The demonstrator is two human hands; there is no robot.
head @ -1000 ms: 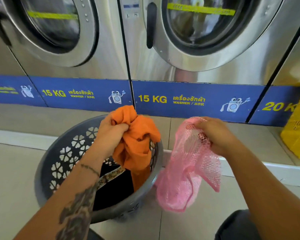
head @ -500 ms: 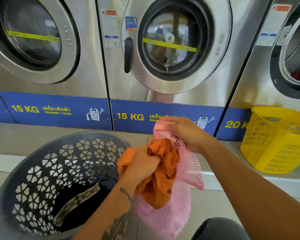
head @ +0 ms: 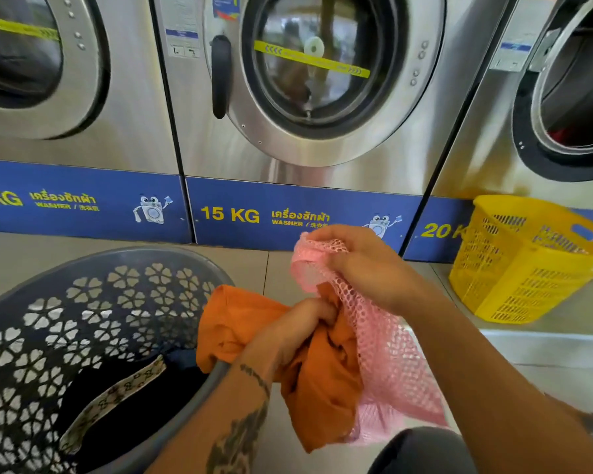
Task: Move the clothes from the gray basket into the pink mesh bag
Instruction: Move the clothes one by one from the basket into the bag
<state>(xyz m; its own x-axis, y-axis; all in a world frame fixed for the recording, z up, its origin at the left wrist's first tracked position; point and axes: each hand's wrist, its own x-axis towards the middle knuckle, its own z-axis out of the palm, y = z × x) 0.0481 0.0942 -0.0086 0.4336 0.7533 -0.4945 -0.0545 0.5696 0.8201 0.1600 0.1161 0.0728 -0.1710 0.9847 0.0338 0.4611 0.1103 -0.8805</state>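
Right of the gray basket (head: 93, 265): left hand (head: 288, 336) fisted around orange cloth (head: 322, 381), partly inside the pink bag (head: 387, 357); right hand (head: 367, 268) pinches the bag's rim. Dark clothes (head: 131, 405) lie in the basket.

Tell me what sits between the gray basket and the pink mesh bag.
In the head view, the orange garment fills that gap, gripped by the left hand and draped over the gray basket rim, its other end entering the pink mesh bag.
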